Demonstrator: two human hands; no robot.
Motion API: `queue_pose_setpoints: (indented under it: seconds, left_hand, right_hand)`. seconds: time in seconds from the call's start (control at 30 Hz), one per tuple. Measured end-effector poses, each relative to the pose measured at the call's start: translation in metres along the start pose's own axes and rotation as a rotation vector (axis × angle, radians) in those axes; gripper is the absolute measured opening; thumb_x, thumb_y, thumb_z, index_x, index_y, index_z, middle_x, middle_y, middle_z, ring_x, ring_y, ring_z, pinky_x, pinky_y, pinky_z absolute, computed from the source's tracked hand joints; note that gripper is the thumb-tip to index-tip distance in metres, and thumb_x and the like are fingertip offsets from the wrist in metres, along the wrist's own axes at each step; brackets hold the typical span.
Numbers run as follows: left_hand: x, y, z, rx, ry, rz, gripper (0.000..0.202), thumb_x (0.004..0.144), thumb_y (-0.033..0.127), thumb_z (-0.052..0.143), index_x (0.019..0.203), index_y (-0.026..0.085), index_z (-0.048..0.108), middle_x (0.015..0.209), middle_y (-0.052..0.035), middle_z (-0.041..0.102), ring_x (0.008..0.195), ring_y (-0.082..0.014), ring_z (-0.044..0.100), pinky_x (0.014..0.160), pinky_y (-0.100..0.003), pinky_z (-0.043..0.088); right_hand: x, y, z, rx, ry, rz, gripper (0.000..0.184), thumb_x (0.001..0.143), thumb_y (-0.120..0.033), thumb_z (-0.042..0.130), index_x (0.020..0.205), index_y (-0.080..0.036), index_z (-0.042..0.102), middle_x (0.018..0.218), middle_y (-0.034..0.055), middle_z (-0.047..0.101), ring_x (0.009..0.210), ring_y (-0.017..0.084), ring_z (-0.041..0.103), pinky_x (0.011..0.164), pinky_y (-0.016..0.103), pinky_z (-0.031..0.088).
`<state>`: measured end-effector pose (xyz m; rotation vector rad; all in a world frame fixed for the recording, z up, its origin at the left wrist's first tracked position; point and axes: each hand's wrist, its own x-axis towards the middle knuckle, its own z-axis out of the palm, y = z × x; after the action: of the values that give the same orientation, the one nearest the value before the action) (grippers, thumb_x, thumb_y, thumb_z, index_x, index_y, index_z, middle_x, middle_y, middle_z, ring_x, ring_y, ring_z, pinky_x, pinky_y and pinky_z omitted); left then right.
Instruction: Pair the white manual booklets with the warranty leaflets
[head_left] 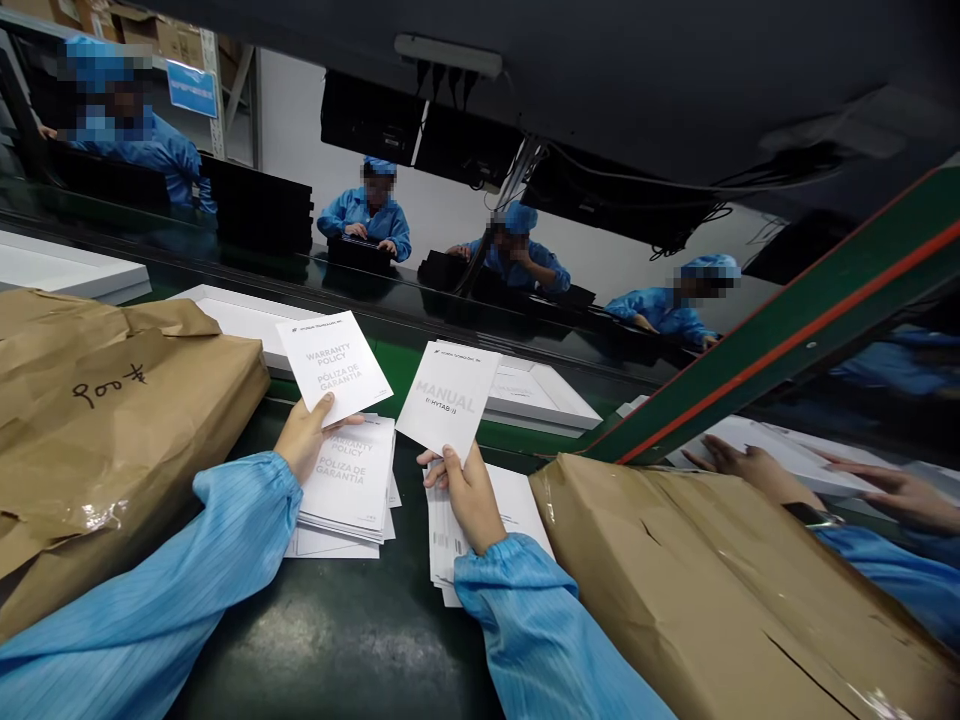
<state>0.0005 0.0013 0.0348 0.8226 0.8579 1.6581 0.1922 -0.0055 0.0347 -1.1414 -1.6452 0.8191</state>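
Between thumb and fingers, my left hand (304,440) grips a white warranty policy leaflet (334,365), its printed front turned toward me. Just beneath lies a stack of the same warranty leaflets (349,490) on the dark green table (352,630). My right hand (469,490) is closed on a manual booklet (448,398) by its lower edge and holds it up, tilted slightly. Under that hand and wrist sits a stack of white booklets (517,505), partly hidden by my sleeve. The two held papers are apart from each other.
Brown paper packages flank me, one at left (135,420) and one at right (675,560). White open boxes (240,325) line the belt behind the stacks. A green post with a red stripe (787,320) slants at right, beside another person's hands (757,470). Several co-workers sit opposite.
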Motion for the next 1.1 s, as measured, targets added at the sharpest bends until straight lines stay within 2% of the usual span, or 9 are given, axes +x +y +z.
queue_pose_setpoints:
  seconds: [0.43,0.7,1.1]
  left_hand:
    - [0.0007,0.0021,0.0026,-0.004,0.03,-0.028,0.036,0.071,0.026,0.047,0.105,0.014,0.045,0.103,-0.0113,0.054,0.062,-0.0144,0.06,0.065,-0.029,0.046]
    - [0.0009,0.0009,0.0033,-0.026,0.055,-0.025,0.033,0.071,0.025,0.048,0.101,0.013,0.047,0.102,-0.0116,0.054,0.061,-0.014,0.06,0.066,-0.029,0.046]
    - [0.0017,0.002,0.0027,-0.005,0.075,-0.019,0.033,0.072,0.025,0.046,0.102,0.014,0.046,0.099,-0.0105,0.056,0.061,-0.0137,0.06,0.065,-0.028,0.046]
  right_hand:
    - [-0.0005,-0.0035,-0.0003,0.032,0.043,-0.025,0.016,0.08,-0.029,0.03,0.086,-0.018,0.039,0.069,0.0008,0.057,0.046,0.009,0.05,0.047,0.023,0.038]
    - [-0.0027,-0.0079,0.0008,0.075,-0.023,-0.062,0.013,0.08,-0.029,0.032,0.081,-0.018,0.04,0.069,0.0012,0.057,0.047,0.009,0.051,0.047,0.024,0.038]
    - [-0.0014,-0.0054,0.0014,0.064,-0.059,-0.003,0.017,0.079,-0.033,0.032,0.081,-0.018,0.041,0.067,0.0013,0.058,0.047,0.01,0.051,0.047,0.024,0.039]
